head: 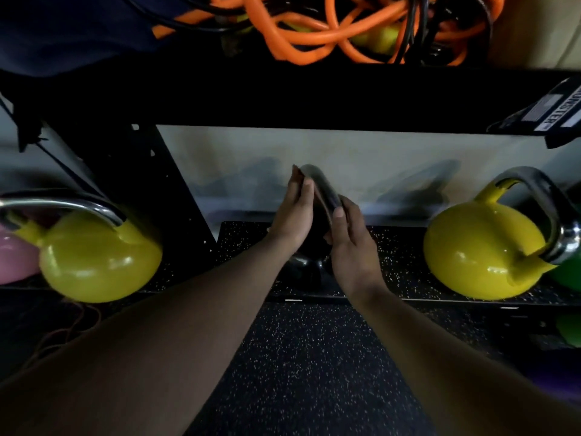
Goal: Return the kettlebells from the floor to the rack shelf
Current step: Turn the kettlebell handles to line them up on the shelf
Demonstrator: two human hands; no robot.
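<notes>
A black kettlebell (309, 267) with a steel handle sits at the middle of the speckled rack shelf (396, 256). My left hand (292, 215) lies against the left side of its handle. My right hand (352, 247) wraps the handle's right side. Most of the black body is hidden behind my hands. A yellow kettlebell (484, 250) stands on the shelf to the right, its steel handle tilted right. Another yellow kettlebell (100, 256) sits at the left, on the other side of the rack's black upright.
A pink kettlebell (15, 259) shows at the far left edge and a green one (569, 275) at the far right. Orange and black bands (314, 29) are piled on the shelf above. Speckled rubber floor (308, 366) lies below me, between my forearms.
</notes>
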